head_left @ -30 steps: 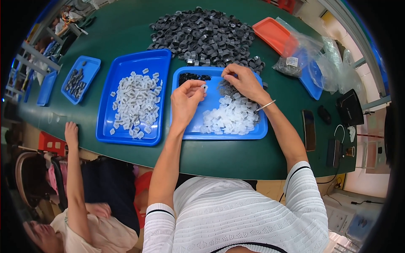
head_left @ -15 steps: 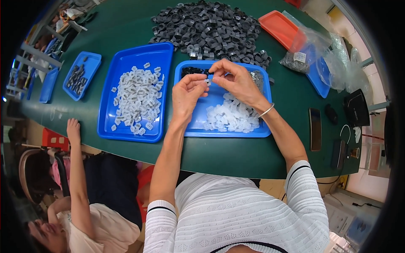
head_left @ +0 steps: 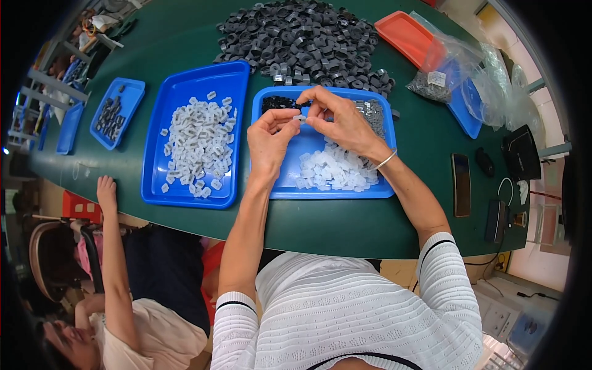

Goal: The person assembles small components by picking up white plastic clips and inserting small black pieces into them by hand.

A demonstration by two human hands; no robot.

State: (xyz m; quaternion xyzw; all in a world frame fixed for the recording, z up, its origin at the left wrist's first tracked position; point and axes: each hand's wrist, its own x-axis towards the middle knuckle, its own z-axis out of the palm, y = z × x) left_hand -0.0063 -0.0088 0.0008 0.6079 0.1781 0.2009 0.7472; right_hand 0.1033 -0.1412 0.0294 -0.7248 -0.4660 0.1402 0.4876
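Observation:
Above the blue tray [head_left: 327, 195], a small translucent white plastic piece [head_left: 300, 118] is pinched between the thumb and fingers of my left hand [head_left: 269, 148]. My right hand [head_left: 343, 126] meets it from the other side, its thumb at the piece and its index finger arched over the top. A tiny dark part may be under that fingertip; it is too small to make out. Inside the tray lie a heap of flat white plastic pieces [head_left: 338, 168], a bunch of small black parts [head_left: 277, 103] and small grey metal parts [head_left: 371, 114], partly behind my right hand.
To the left stands a deeper blue tray [head_left: 161, 102] of white pieces [head_left: 200, 142]. Grey ring-shaped parts [head_left: 299, 40] are heaped behind. An orange tray [head_left: 404, 38], plastic bags [head_left: 487, 92] and a phone [head_left: 460, 185] are at right. A co-worker's hand [head_left: 106, 191] rests at the table's left edge.
My right fingers have closed in on the white piece, and the dark part seen at their tips is now hard to see. The whole view has shifted slightly.

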